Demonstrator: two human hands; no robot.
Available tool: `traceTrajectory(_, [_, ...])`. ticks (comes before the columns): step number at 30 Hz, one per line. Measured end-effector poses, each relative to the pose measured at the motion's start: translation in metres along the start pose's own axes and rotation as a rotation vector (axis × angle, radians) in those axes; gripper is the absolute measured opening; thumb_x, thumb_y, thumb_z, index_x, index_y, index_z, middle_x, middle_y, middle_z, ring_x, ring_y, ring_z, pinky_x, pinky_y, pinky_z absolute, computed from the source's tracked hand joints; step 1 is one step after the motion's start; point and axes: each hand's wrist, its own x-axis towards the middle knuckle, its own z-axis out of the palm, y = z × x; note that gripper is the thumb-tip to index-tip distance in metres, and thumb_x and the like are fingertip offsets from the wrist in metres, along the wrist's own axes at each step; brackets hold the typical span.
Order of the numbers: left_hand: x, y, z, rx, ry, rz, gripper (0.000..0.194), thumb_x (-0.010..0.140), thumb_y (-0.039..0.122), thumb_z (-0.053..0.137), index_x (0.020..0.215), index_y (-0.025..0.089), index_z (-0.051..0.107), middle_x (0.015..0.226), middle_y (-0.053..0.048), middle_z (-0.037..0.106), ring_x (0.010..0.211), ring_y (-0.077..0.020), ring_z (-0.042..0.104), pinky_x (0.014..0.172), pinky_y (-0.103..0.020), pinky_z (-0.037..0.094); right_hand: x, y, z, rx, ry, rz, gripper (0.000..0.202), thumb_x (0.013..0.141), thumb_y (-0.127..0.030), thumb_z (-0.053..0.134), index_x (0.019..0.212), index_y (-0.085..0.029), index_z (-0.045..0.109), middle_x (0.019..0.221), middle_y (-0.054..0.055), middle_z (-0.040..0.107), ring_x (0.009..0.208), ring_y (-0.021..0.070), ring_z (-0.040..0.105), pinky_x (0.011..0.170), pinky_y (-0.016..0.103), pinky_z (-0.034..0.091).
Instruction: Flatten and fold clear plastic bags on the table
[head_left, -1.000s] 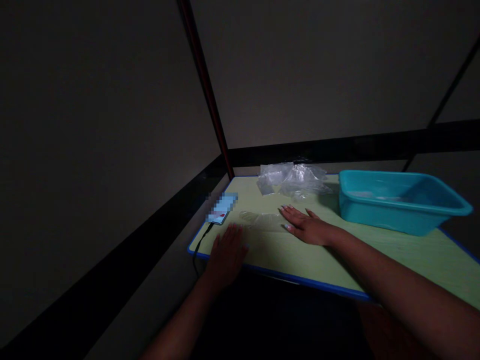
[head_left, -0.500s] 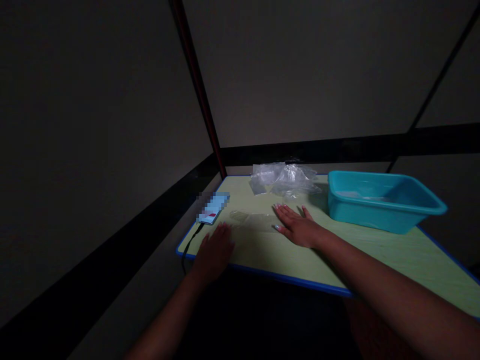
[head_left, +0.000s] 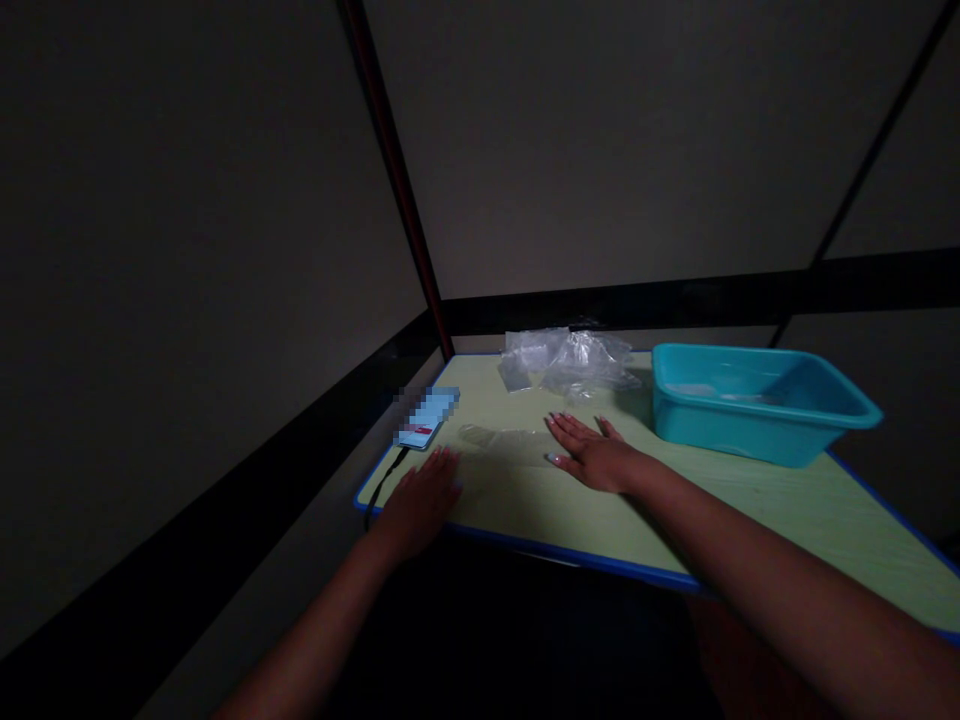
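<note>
A clear plastic bag (head_left: 506, 445) lies flat on the pale green table (head_left: 540, 510). My right hand (head_left: 592, 455) rests palm down over the bag's right end, its fingers stretched and the thumb apart. At the near left edge of the table my left hand (head_left: 424, 497) lies with its fingers stretched forward, holding nothing. Its fingertips are close to the bag's left end and just below a phone (head_left: 427, 415). Whether the left fingertips touch the bag I cannot tell.
Several crumpled clear plastic bags (head_left: 585, 358) are heaped at the table's back edge. A turquoise basin (head_left: 739, 430) stands on the right, with something whitish inside. From the phone a black strap or cable (head_left: 386, 478) hangs over the left edge. Walls (head_left: 615, 180) enclose the back and left.
My left hand has shifted slightly left and away from the bag. The right hand stays flat on the bag's right end. The view has moved a little.
</note>
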Motion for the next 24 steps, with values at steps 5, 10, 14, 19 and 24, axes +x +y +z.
traceTrajectory(5, [-0.004, 0.032, -0.005, -0.012, 0.057, 0.034, 0.055, 0.095, 0.037, 0.026, 0.143, 0.012, 0.026, 0.151, -0.015, 0.019, 0.14, -0.025, 0.015, 0.109, -0.05, 0.023, 0.001, 0.0, 0.001, 0.001, 0.0, -0.003, 0.067, 0.09, -0.055, 0.021, 0.148, -0.025, 0.005, 0.153, 0.005, 0.007, 0.139, 0.026, 0.007, 0.107, 0.06, 0.004])
traceTrajectory(10, [0.007, 0.09, -0.019, -0.109, -0.029, 0.205, 0.058, 0.095, 0.043, 0.023, 0.144, 0.012, 0.024, 0.151, -0.013, 0.019, 0.14, -0.023, 0.013, 0.111, -0.048, 0.02, 0.0, -0.001, 0.0, -0.013, -0.005, 0.008, 0.067, 0.09, -0.054, 0.022, 0.148, -0.024, 0.007, 0.152, 0.005, 0.007, 0.14, 0.0251, 0.007, 0.108, 0.06, 0.004])
traceTrajectory(14, [0.034, 0.114, -0.022, -0.169, -0.092, 0.286, 0.059, 0.095, 0.046, 0.017, 0.142, 0.011, 0.027, 0.15, -0.015, 0.024, 0.14, -0.0228, 0.015, 0.108, -0.049, 0.026, 0.0, -0.001, 0.0, -0.013, 0.002, 0.001, 0.067, 0.09, -0.053, 0.022, 0.148, -0.023, 0.008, 0.152, 0.006, 0.01, 0.139, 0.0256, 0.01, 0.107, 0.061, 0.005])
traceTrajectory(19, [0.067, 0.117, -0.009, -0.142, 0.015, 0.258, 0.053, 0.096, 0.037, 0.014, 0.138, 0.01, 0.032, 0.147, -0.017, 0.03, 0.138, -0.0242, 0.022, 0.107, -0.05, 0.028, 0.001, -0.002, 0.0, -0.017, -0.003, -0.004, 0.067, 0.089, -0.049, 0.026, 0.148, -0.022, 0.011, 0.152, 0.007, 0.012, 0.139, 0.0255, 0.011, 0.107, 0.061, 0.005])
traceTrajectory(24, [0.079, 0.121, 0.002, -0.15, 0.052, 0.263, 0.051, 0.096, 0.035, 0.016, 0.138, 0.011, 0.033, 0.146, -0.017, 0.033, 0.137, -0.0239, 0.026, 0.106, -0.048, 0.031, 0.001, -0.004, -0.002, -0.044, -0.034, 0.013, 0.065, 0.088, -0.044, 0.029, 0.147, -0.02, 0.015, 0.152, 0.005, 0.009, 0.14, 0.0247, 0.009, 0.107, 0.061, 0.005])
